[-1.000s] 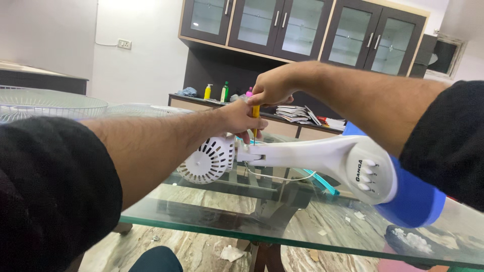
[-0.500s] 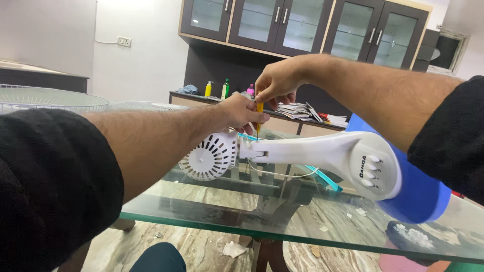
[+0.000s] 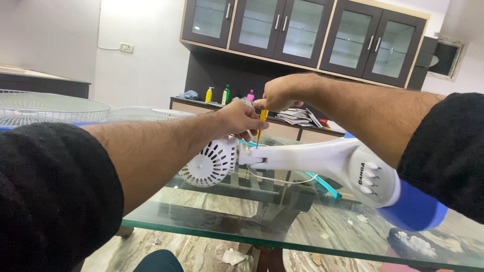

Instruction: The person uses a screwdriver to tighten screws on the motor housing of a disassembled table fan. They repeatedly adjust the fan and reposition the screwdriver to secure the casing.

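A white table-fan body lies on its side on the glass table (image 3: 212, 224). Its round vented motor housing (image 3: 209, 163) points left and its white neck (image 3: 312, 156) runs right to a button panel (image 3: 370, 176) and blue base (image 3: 416, 211). My right hand (image 3: 282, 93) grips a yellow-handled screwdriver (image 3: 261, 121) upright, its tip at the joint between neck and motor. My left hand (image 3: 242, 118) rests fingers on top of the motor housing, steadying it.
Two wire fan guards (image 3: 48, 108) lie at the far left of the table. Behind stands a dark cabinet with glass doors (image 3: 302, 30), a counter with coloured bottles (image 3: 217, 94) and stacked papers (image 3: 297, 117). Paper scraps lie on the floor under the glass.
The view has closed in a little on the fan. Both hands stay at the neck joint, with the screwdriver still upright there.
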